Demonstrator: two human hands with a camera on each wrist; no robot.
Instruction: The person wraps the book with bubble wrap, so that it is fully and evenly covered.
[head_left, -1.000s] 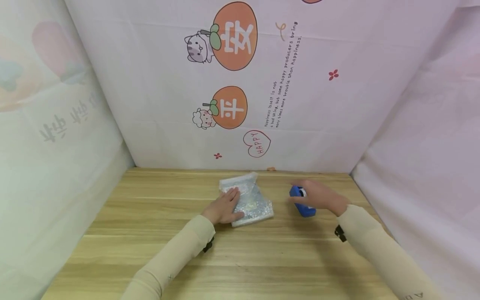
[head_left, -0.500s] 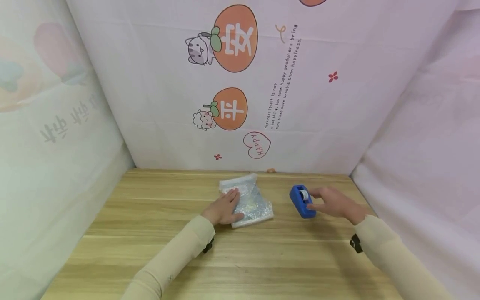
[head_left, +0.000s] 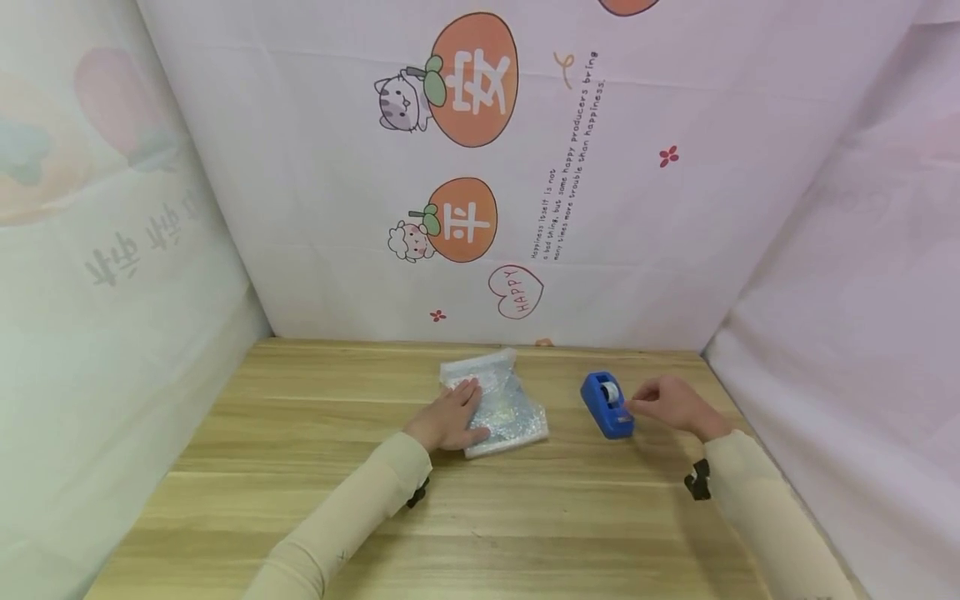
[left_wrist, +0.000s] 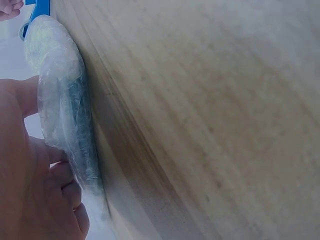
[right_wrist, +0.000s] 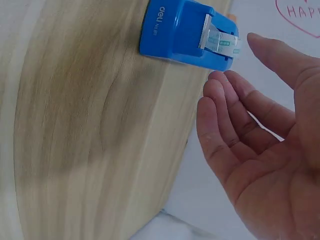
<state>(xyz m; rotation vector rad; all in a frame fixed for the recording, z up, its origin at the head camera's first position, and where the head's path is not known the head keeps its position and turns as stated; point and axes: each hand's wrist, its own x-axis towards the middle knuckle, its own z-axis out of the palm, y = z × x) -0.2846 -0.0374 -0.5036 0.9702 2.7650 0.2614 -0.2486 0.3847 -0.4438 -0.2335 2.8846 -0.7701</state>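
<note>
A bubble-wrapped package (head_left: pixel 513 412) lies flat on the wooden table, its clear wrap folded over something not clearly visible. My left hand (head_left: pixel 448 417) rests on its left part with fingers extended. From the left wrist view, the wrapped bundle (left_wrist: pixel 67 100) sits against the thumb and fingers. To the right stands a blue tape dispenser (head_left: pixel 606 407) with a roll of clear tape. My right hand (head_left: pixel 671 404) is at its right side. In the right wrist view, the thumb and bent fingers stand apart, close to the tape's loose end (right_wrist: pixel 225 44), with a gap between them.
The wooden table (head_left: pixel 480 525) ends at a white printed cloth backdrop (head_left: pixel 337 275) behind. White cloth walls (head_left: pixel 847 317) stand on both sides. A dark strap-like wrist device (head_left: pixel 697 481) sits at the right sleeve.
My right hand has drawn back from over the dispenser to its right side, and its fingers have come closer together near the cutter. The left hand and the package have stayed put.
</note>
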